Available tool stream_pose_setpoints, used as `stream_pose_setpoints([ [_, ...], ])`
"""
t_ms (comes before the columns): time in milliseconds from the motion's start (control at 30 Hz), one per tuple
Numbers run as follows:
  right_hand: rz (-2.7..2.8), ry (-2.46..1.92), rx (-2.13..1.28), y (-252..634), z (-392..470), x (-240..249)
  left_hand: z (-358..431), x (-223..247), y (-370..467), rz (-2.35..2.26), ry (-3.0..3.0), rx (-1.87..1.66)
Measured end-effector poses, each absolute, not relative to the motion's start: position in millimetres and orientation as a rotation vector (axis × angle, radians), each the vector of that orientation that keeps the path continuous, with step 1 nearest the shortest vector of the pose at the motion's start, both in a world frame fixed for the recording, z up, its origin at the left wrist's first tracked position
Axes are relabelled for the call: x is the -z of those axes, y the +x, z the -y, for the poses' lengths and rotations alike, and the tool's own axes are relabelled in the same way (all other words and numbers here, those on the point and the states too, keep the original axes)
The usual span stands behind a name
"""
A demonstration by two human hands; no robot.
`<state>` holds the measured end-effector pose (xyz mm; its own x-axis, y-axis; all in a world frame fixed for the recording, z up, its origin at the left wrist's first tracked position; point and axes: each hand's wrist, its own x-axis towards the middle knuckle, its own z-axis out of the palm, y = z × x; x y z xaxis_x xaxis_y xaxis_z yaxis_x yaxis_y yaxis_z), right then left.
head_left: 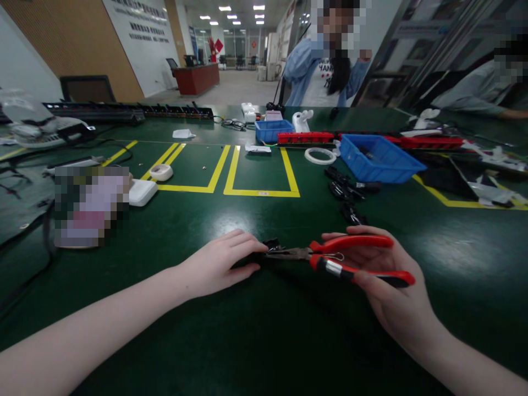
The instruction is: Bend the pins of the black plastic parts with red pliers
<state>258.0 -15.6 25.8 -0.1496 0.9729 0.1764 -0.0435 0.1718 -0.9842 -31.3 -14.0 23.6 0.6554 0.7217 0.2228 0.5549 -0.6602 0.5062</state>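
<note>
My right hand point(396, 269) is wrapped round the red and black handles of long-nose pliers point(325, 256), which point left. Their handles are spread apart, with a small wire spring between them. My left hand point(229, 258) pinches a small black part point(272, 245) between thumb and fingers, just above the green table point(231, 341). The pliers' jaw tips reach this part and overlap it; whether they grip it I cannot tell. Fingers cover much of the part, so its exact kind does not show.
Black cable pieces point(344, 187) lie beyond my right hand, near a blue bin point(377, 159) and a white tape roll point(320, 156). A smaller blue bin point(273, 131) and red strips stand farther back. At left are a white case point(142, 192) and dark cables. A person point(322, 71) stands across the table.
</note>
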Motion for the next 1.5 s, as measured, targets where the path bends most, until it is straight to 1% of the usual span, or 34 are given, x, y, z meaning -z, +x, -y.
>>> stream_pose_setpoints([
  [533,1.32,-1.013,-1.238,259.2,11.0,-25.2,14.7,-25.3,-31.4,-1.003,2.486,-0.566],
  [867,1.368,-0.965,-1.32,255.2,17.0,-21.3,14.6,-25.5,-31.0,-0.989,2.5,-0.577],
  [1233,1.351,-0.921,-1.273,258.1,18.3,-24.2,15.0,-25.9,-31.5,-1.012,2.487,-0.549],
  [1500,1.301,-1.012,-1.25,253.8,18.0,-25.0,15.7,-26.4,-30.8,-1.019,2.472,-0.547],
])
